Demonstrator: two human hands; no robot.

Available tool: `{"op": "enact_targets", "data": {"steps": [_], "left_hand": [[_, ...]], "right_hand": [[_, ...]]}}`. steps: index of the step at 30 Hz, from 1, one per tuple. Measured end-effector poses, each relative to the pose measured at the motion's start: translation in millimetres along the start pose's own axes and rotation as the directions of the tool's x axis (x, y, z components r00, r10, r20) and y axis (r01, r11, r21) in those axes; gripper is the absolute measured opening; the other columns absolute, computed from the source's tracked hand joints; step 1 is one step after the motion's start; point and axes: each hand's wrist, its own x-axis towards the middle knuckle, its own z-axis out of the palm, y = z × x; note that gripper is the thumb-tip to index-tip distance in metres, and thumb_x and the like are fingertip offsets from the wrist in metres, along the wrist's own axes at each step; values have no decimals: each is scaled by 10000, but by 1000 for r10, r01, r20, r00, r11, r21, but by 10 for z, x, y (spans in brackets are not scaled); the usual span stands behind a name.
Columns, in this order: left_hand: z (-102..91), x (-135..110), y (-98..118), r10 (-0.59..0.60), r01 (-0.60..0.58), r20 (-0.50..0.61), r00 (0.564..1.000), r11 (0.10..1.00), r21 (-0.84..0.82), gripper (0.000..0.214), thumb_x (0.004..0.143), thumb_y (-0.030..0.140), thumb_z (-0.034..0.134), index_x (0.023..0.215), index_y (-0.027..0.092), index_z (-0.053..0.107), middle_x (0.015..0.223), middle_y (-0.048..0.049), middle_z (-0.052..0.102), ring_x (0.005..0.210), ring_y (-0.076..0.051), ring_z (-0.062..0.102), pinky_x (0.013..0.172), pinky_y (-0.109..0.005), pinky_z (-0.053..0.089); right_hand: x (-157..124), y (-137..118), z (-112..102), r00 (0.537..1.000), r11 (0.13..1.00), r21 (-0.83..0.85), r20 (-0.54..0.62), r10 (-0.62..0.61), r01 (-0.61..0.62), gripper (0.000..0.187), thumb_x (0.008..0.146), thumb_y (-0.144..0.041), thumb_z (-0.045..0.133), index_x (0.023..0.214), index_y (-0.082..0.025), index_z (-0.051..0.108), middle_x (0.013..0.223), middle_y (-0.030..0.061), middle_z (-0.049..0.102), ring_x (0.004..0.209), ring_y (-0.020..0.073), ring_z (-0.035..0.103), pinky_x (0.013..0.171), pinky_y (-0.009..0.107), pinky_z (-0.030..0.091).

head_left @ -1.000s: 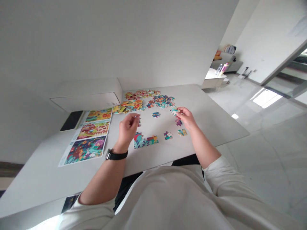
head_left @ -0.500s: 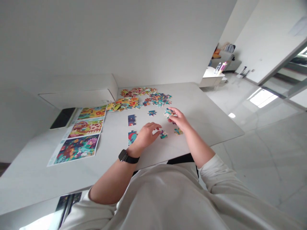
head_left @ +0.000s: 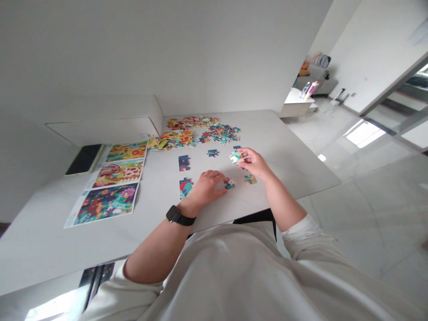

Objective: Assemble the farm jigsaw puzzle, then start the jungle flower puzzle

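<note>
My left hand (head_left: 207,187), with a black watch on its wrist, lies on the white table (head_left: 294,156), its fingertips touching a small teal and pink puzzle piece (head_left: 229,183). It partly covers a joined cluster of pieces (head_left: 185,187). My right hand (head_left: 254,163) pinches a pale teal puzzle piece (head_left: 235,157) just above the table. A dark blue piece (head_left: 183,162), a small blue piece (head_left: 212,153) and an orange-green piece (head_left: 249,179) lie loose around the hands. Heaps of loose pieces (head_left: 197,131) sit further back.
A sheet with three picture guides (head_left: 112,182) lies at the left. Behind it stand a white box (head_left: 103,120) and a black phone (head_left: 84,158). The table's right edge drops to a glossy tiled floor (head_left: 368,187).
My left hand came down from a raised pinch, leaving a dark blue piece on the table, and moved right onto the teal and pink piece. The right hand barely moved.
</note>
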Motion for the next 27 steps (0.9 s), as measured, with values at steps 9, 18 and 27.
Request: {"op": "enact_targets", "data": {"steps": [9, 18, 27], "left_hand": [[69, 22, 53, 22, -23, 32, 999, 999, 23, 278, 912, 281, 747, 1188, 266, 777, 1222, -93, 789, 1180, -331, 697, 1032, -491, 507], [58, 42, 139, -37, 33, 69, 997, 998, 56, 270, 953, 317, 702, 1207, 247, 756, 1251, -88, 769, 1182, -311, 677, 1036, -483, 492], [66, 64, 216, -81, 74, 74, 994, 993, 92, 255, 951, 332, 714, 1188, 246, 758, 1227, -89, 755, 1171, -303, 670, 1040, -473, 487]], "right_hand": [[-501, -36, -182, 991, 897, -427, 113, -76, 117, 496, 788, -248, 854, 1274, -257, 753, 963, 15, 747, 889, 204, 696, 887, 345, 551], [-602, 62, -148, 976, 730, -650, 174, -130, 213, 475, 771, -311, 942, 1217, -276, 785, 1189, 91, 685, 1174, 305, 651, 1079, 478, 507], [-599, 163, -195, 971, 706, -671, 215, -109, 228, 440, 798, -336, 917, 1212, -280, 783, 1218, 95, 663, 1216, 307, 634, 1115, 490, 498]]}}
